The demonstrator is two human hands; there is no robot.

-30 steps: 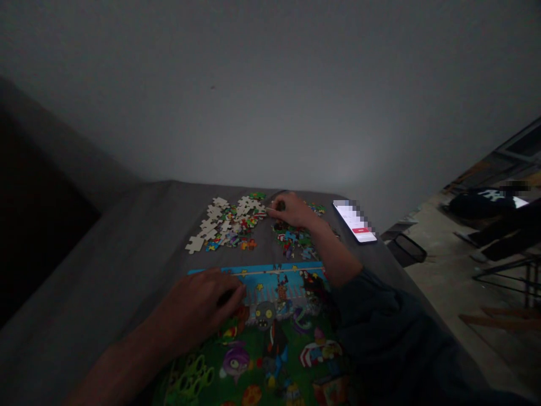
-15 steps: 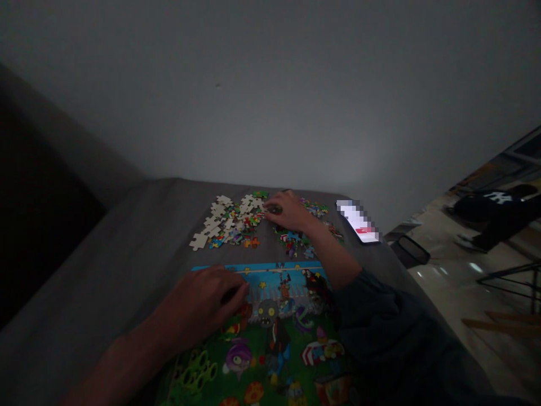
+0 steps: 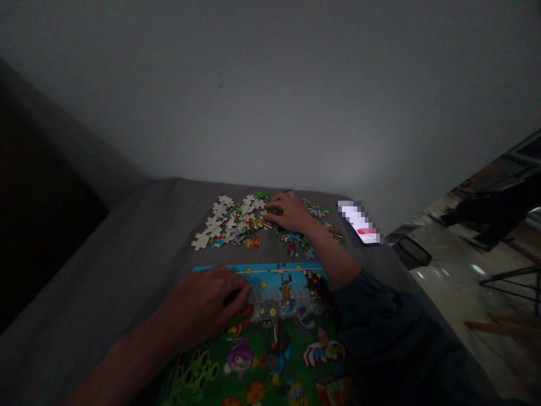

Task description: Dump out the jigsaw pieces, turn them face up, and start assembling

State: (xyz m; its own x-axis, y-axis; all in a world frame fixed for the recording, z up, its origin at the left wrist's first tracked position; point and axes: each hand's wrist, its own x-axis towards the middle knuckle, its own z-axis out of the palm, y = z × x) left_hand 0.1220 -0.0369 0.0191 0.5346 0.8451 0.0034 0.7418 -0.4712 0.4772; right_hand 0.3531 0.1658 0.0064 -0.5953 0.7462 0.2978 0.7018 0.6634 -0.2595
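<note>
**puzzlefan22:** pretty dark shot, what's each hand actually doing?

**gridlock_k:** The right hand (image 3: 288,212) is stretched out to the far end of the grey desk (image 3: 135,254), palm down on the scattered loose cardboard jigsaw pieces (image 3: 232,223). Its fingers are bent down onto them, but it's too dim to tell if they've pinched one or are just resting. Most of that pile is to the left of the hand, with lots of pieces lying pale back up. There's also a smaller colourful bunch of pieces (image 3: 296,243) just under the wrist.

**puzzlefan22:** and the left?

**gridlock_k:** The left hand (image 3: 207,307) is close to the body, lying on the top-left corner of the partly assembled colourful cartoon jigsaw picture (image 3: 287,349). Its fingers are loosely curled with the thumb near them, and I honestly can't tell if a piece is in there. The picture lies flat at the near end of the desk, with a strip of bare desk between it and the loose pile.

**puzzlefan22:** anything else around?

**gridlock_k:** A slim smartphone with a lit screen (image 3: 360,221) lies flat by the desk's right edge, just past the right forearm. A dark sleeve (image 3: 380,316) covers that arm from the elbow.
</note>
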